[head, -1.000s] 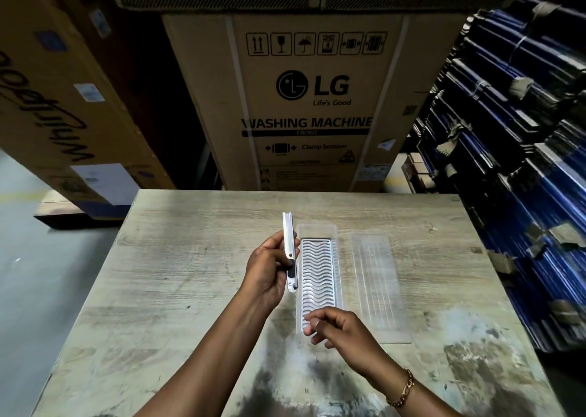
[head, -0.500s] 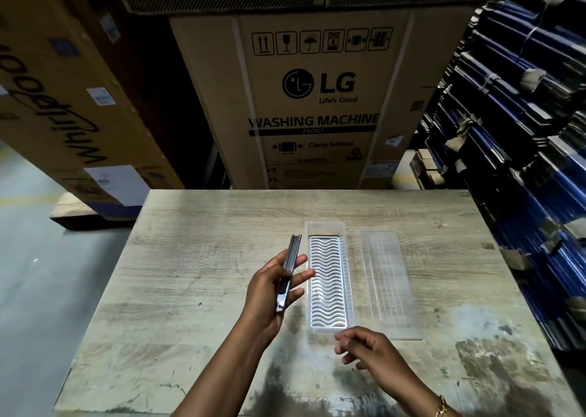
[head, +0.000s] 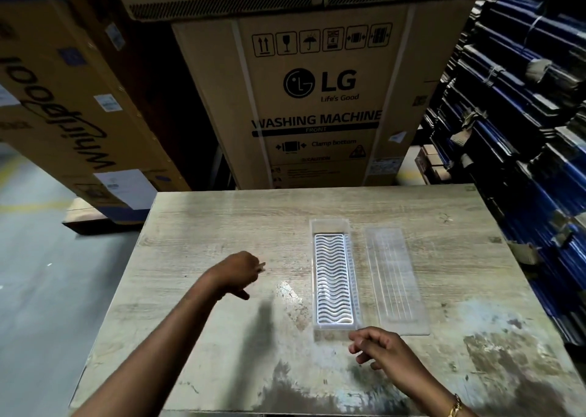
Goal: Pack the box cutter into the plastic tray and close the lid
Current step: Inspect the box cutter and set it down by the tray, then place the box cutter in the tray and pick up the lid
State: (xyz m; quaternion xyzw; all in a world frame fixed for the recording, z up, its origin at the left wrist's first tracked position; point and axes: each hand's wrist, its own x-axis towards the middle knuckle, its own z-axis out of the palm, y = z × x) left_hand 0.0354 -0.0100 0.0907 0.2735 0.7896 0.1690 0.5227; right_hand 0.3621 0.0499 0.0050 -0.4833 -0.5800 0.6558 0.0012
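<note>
Step in hand, by my read: loading the cutter into the tray, not done yet. Plastic tray (head: 333, 277) lies open on the table (head: 196, 337), long axis 12-to-6, white wavy insert showing, nothing in it. Lid (head: 394, 278) lies flat just beside it at 3 o'clock, apart from it, not fitted.

Left hand (head: 236, 272) is over the table at 9 o'clock of the tray, well apart from it, knuckles to camera, fingers curled down. Motion-blurred. A pale sliver shows at its fingertips, maybe the box cutter; I can't confirm, and I can't tell whether the hand is clamped on anything. Box cutter isn't clearly visible anywhere else on the table.

Right hand (head: 379, 350) is at the tray's 6 o'clock end, fingers loosely curled, holding nothing, just beside the tray corner or touching it, can't tell which.

Next move likely needs: the cutter aligned with the tray's long axis, laid on the insert, then the lid brought over from 3 o'clock and pressed on.

Surroundings: LG washing machine carton (head: 317, 99) at 12, tilted carton (head: 63, 99) at 10, stacked blue bundles (head: 523, 115) at 2–3. Nothing lies between the hands and the tray.
</note>
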